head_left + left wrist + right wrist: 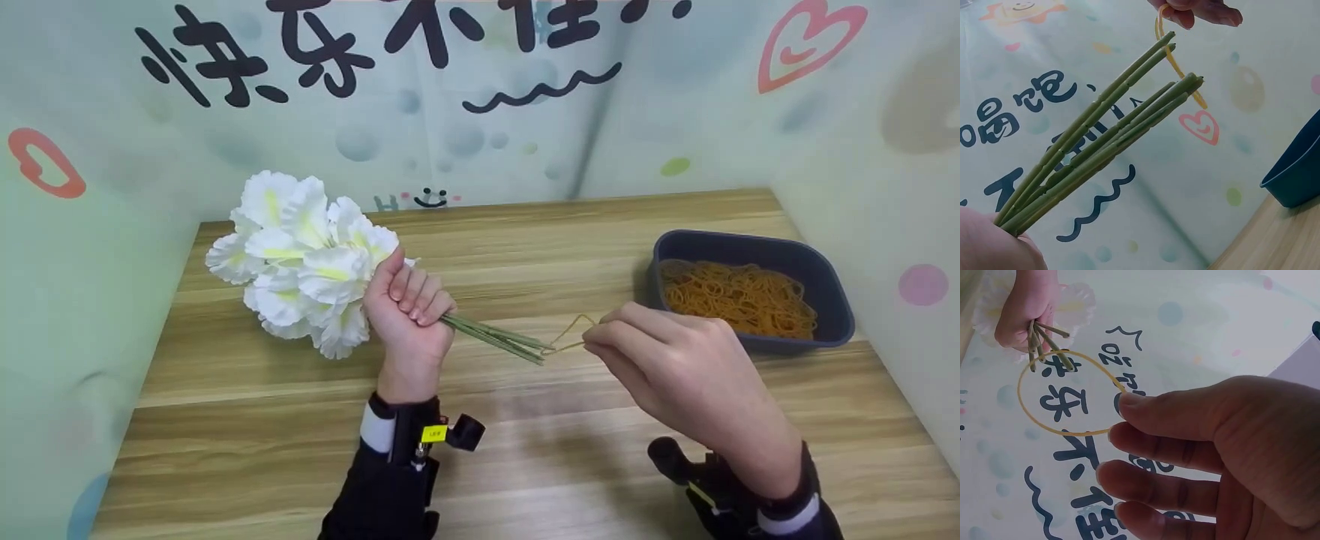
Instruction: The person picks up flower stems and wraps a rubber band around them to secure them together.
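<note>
Slipping the yellow rubber band (1067,433) over the stem ends looks like the step in hand. To do it well, the right hand (675,367) would best keep the loop wide and face it squarely to the tips. Because the green stems (1112,147) fan into separate groups there, gathering them first should keep a stray tip from being missed; a steady left-hand grip should help too.

The left hand (409,307) is wrapped round the stems just below the white artificial flowers (307,255), which sit toward the bench's (262,420) far left corner. The stem ends point toward its right edge. The right hand pinches the band between thumb and forefinger, apart from the left; the loop hangs between the hands, at the tips. Whether any tip is inside it, I cannot tell. Beyond the right hand, near the far right corner, stands the dark blue tub (757,253) of rubber bands (735,300).
</note>
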The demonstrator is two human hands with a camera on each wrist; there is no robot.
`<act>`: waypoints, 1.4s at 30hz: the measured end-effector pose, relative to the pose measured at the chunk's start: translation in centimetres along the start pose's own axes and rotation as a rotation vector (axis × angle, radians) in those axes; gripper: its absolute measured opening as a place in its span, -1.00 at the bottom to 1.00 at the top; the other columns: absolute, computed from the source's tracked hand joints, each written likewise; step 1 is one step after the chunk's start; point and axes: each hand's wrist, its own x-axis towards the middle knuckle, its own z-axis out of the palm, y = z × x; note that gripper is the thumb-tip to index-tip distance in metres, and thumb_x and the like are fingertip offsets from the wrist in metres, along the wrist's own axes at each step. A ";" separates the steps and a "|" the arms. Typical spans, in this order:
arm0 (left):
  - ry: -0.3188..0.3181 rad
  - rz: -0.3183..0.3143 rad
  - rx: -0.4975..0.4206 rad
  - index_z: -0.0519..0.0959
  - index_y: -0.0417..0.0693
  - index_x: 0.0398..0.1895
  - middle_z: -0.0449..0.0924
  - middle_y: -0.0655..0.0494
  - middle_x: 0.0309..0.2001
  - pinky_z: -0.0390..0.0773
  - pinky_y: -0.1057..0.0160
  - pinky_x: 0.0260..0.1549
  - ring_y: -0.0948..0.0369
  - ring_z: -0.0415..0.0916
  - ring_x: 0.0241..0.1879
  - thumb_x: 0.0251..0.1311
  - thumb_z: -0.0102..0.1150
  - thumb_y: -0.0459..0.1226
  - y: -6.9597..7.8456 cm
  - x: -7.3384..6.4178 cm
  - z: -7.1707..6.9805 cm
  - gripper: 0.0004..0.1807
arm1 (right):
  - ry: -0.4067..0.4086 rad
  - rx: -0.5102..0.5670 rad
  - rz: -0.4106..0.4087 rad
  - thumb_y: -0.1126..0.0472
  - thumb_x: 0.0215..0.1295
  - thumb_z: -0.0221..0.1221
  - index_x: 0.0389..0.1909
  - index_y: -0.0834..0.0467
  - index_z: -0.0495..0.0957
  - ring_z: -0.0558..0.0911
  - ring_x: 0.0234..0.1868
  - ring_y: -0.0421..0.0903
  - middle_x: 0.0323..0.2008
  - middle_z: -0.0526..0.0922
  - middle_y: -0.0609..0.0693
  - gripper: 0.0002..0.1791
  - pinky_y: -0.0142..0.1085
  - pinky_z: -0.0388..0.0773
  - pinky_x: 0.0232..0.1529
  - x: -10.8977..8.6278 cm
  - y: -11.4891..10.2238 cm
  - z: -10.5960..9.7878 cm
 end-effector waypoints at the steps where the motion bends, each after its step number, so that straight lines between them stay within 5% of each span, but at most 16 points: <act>1: 0.001 0.003 0.003 0.21 0.04 -0.87 0.15 0.23 -0.90 0.02 0.46 -0.92 0.37 -0.14 -0.78 0.66 -0.26 -0.18 0.0 0.0 0.0 -0.30 | 0.003 -0.001 -0.001 0.17 0.58 0.20 -0.23 0.11 0.75 0.64 -0.52 -0.21 -0.35 0.74 -0.12 -0.80 -0.23 0.62 -0.59 0.0 0.0 0.0; 42: 0.023 -0.069 0.101 0.22 0.08 -0.88 0.15 0.27 -0.90 0.03 0.48 -0.93 0.37 -0.02 -0.87 0.65 -0.24 -0.18 -2.8 -0.8 0.1 -0.30 | 0.000 -0.032 -0.031 0.23 0.31 0.45 -0.27 0.05 0.74 0.60 -0.60 -0.28 -0.43 0.71 -0.15 -0.94 -0.40 0.46 -0.68 0.7 0.3 3.7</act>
